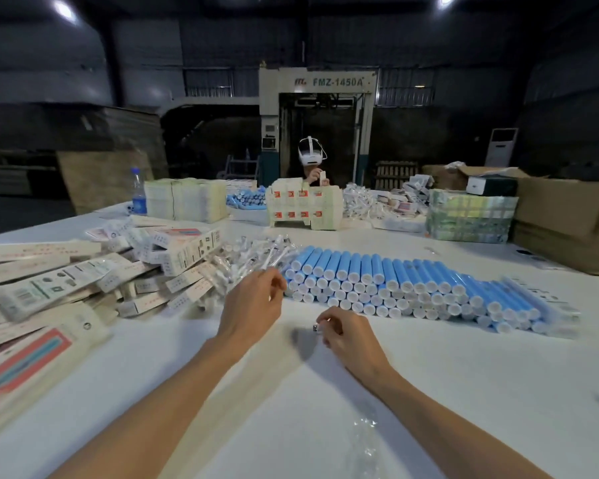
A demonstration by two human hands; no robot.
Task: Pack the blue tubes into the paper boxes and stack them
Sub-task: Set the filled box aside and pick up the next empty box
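Head view: the blue tubes (395, 285) lay in a stacked bank at centre right of the frame, on the white table (256, 392), none in hand. The left hand (253, 302), at frame centre, had its fingers curled, pinching a clear packet (265, 268) just beside the bank's left end. The right hand (343, 335), lower right of it, pinched a small silvery piece (316, 328). A careless knuckle, or drawing a tube from a lower row, would likely send the round tubes rolling. The paper boxes (83, 281), heaped loosely at left, might slide. The tubes lay flat, white caps toward the lower edge, long axes running up-frame.
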